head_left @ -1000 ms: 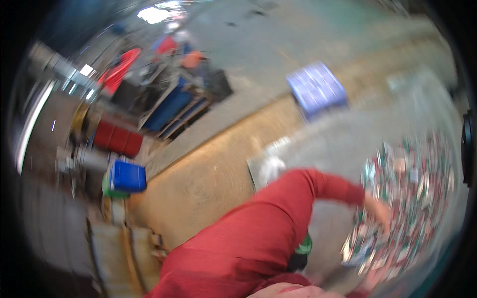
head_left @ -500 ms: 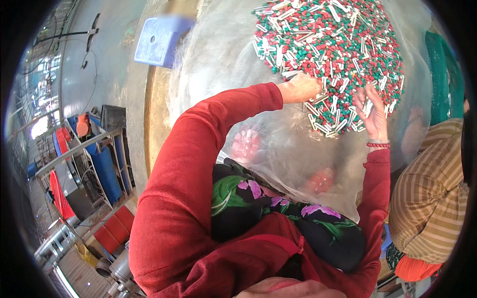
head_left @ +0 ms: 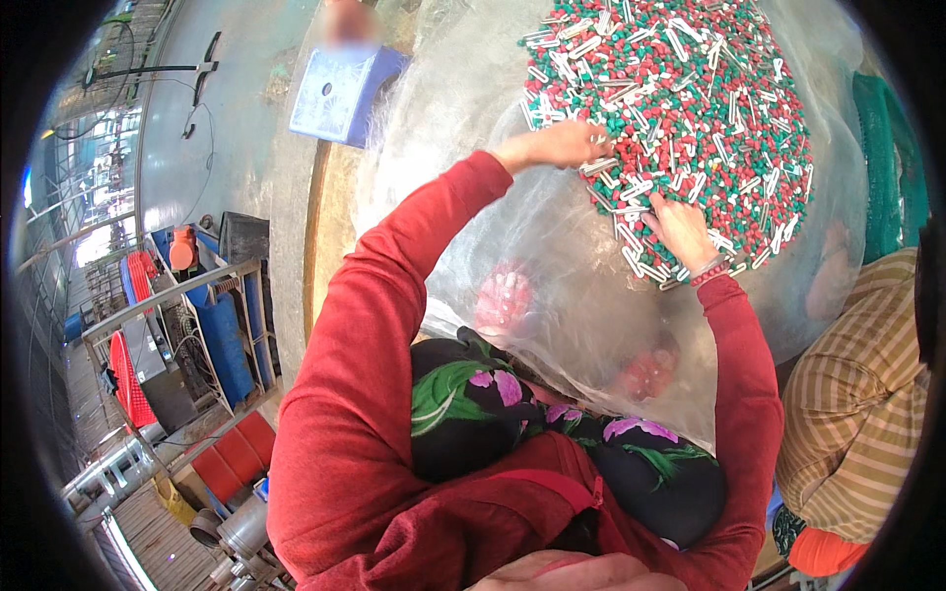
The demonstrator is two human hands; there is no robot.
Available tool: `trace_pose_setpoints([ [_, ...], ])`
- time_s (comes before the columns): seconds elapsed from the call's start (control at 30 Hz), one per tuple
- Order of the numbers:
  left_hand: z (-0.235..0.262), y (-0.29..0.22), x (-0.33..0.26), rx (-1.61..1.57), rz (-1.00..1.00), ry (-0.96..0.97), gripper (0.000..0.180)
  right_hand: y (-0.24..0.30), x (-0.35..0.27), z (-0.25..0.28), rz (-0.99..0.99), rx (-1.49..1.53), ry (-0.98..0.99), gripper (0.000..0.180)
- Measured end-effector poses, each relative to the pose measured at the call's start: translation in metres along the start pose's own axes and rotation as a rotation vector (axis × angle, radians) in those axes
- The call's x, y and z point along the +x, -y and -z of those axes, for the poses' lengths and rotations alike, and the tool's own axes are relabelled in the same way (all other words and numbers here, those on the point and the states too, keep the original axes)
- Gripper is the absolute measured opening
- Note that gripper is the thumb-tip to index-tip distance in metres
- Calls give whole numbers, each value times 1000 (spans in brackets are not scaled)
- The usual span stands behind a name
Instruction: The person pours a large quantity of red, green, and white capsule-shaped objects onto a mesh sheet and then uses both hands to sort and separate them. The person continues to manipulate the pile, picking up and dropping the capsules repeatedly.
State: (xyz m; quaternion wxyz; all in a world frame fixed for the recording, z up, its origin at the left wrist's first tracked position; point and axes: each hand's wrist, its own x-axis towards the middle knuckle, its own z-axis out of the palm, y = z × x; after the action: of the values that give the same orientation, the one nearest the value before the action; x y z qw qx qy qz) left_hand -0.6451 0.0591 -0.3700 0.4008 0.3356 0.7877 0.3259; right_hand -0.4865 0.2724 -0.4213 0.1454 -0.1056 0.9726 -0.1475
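Observation:
A wide pile of small red, green and white pieces [head_left: 729,128] lies in front of me, with long narrow white strips [head_left: 636,189] scattered through it. My left hand [head_left: 567,144] is at the pile's left edge, fingers curled in; a pale bit shows at the fingertips, too small to name. My right hand [head_left: 682,231] reaches onto the near side of the pile, back upward, with bent fingers down among the strips. Its palm is hidden, so what it grips cannot be made out. Beneath the pile spreads a translucent plastic sheet [head_left: 443,217].
My feet show blurred through the sheet. A blue plastic stool [head_left: 335,94] stands at the far left. To the right are a green mesh container [head_left: 887,163] and a person in a striped brown garment [head_left: 847,394], close to my right arm. A metal rack [head_left: 182,295] holds items farther left.
My right hand has moved left and turned down onto the strips. My left hand has drawn back slightly to the left. The whole view has shifted a little.

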Motion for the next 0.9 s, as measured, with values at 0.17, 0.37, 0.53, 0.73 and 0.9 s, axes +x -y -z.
trace_pose_setpoints([
  [0.17,-60,29,16,712,9,-178,43,-32,-12,-16,-165,594,-94,20],
  [0.37,-33,7,27,129,-92,61,48,-21,-50,52,-248,1977,23,18],
  [0.53,-34,12,24,-98,-248,139,52,-3,-50,70,-25,2185,55,27],
  [0.73,-27,-4,27,-535,148,314,47,4,-29,61,-267,1852,181,19],
  [0.9,-26,-22,34,53,-69,134,54,8,-16,22,-23,410,-53,38],
])
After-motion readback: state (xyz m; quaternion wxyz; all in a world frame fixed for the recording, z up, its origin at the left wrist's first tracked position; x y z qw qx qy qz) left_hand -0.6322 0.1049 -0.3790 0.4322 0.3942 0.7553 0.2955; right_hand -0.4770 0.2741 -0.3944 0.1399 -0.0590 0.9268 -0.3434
